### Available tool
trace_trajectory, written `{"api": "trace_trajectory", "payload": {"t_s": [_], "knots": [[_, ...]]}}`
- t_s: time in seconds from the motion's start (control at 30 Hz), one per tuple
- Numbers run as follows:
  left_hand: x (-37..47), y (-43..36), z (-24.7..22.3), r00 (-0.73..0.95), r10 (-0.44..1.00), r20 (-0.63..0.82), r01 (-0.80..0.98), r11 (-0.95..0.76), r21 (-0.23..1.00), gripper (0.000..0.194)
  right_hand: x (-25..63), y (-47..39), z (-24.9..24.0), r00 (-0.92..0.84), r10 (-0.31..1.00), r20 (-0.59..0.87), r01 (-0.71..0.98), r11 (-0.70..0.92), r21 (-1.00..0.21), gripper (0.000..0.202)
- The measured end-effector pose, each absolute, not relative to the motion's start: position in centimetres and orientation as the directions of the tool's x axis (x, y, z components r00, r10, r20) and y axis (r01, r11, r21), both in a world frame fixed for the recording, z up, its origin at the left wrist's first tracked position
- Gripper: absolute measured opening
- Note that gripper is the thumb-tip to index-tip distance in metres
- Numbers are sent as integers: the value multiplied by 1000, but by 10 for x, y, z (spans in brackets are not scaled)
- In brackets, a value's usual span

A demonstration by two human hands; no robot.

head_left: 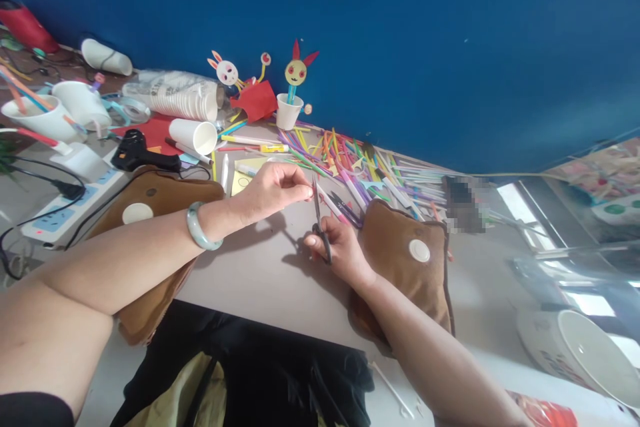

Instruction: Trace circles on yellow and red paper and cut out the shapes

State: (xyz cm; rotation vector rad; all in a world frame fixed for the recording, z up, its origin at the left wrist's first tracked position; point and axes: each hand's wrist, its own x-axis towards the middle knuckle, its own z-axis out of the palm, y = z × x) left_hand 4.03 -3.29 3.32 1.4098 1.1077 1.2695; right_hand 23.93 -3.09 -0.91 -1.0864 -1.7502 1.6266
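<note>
Above the middle of the table, my right hand (340, 250) grips a pair of scissors (319, 213) by the handles, blades pointing up and away from me. My left hand (273, 190) is beside the blade tips, thumb and fingers pinched together. Whatever is between those fingers is too small to make out. A bracelet (201, 227) circles the left wrist. Just behind the left hand lies a yellow sheet (241, 181) with a small circle drawn on it. A second pair of dark scissors (346, 208) rests on the table beyond my right hand.
Brown cushions (405, 260) lie under or beside both forearms. Coloured sticks (345, 160) cover the back. A glue gun (143, 152), power strip (70, 213) and paper cups (175, 97) are at left. Rabbit figures (296, 72) stand by the wall. A white bowl (545, 347) is at right.
</note>
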Motion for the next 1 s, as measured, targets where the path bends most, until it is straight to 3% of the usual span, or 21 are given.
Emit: {"api": "trace_trajectory", "payload": {"t_s": [1.0], "knots": [[40, -32, 34, 34, 990, 140, 0, -140, 990, 5, 239, -31, -8, -553, 819, -153, 205, -44, -978, 61]]}}
